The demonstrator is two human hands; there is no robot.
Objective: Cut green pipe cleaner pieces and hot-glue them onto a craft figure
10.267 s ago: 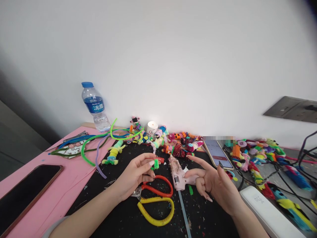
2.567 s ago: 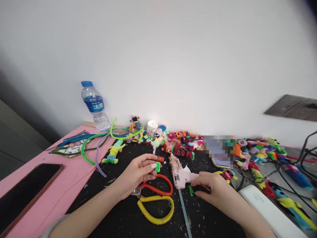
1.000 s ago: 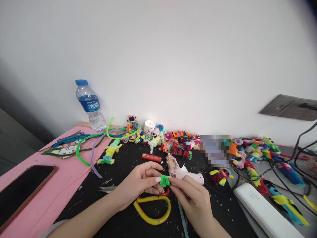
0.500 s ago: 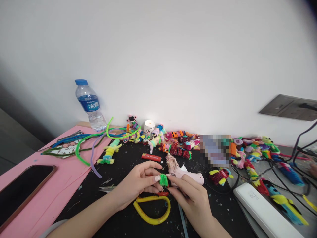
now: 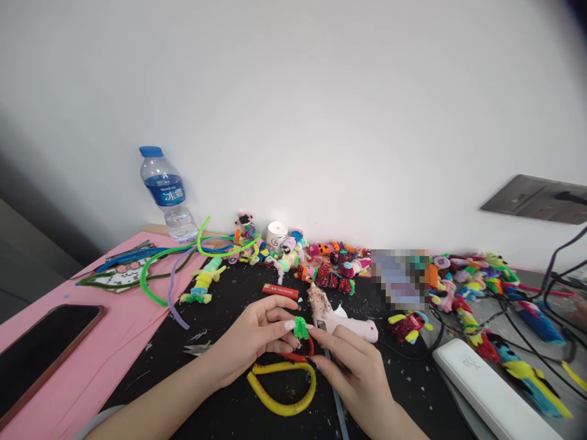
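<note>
Between the thumb and fingers of my left hand (image 5: 254, 336) is a small coiled piece of green pipe cleaner (image 5: 301, 328). My right hand (image 5: 358, 366) is just to its right, the index fingertip at the piece's edge and the thumb apart below. Under the hands lies a yellow pipe cleaner loop (image 5: 284, 410), with a red pipe cleaner (image 5: 312, 348) curving partly hidden behind the left fingers. A pale pink hot glue gun (image 5: 353, 327) lies behind my right hand, and a glue stick (image 5: 338, 406) lies on the black mat below it.
Pipe cleaner figures (image 5: 328, 278) line the wall. A red lighter (image 5: 279, 290) and scissors (image 5: 197, 349) lie on the black mat (image 5: 151, 379). Left are loose pipe cleaners (image 5: 151, 278), a phone (image 5: 46, 348) and a water bottle (image 5: 165, 189). Right are a white power bank (image 5: 486, 382) and cables (image 5: 545, 293).
My right thumb has moved away from the index finger and the green piece. The green piece has shifted slightly left and up in my left hand, showing more of the red pipe cleaner.
</note>
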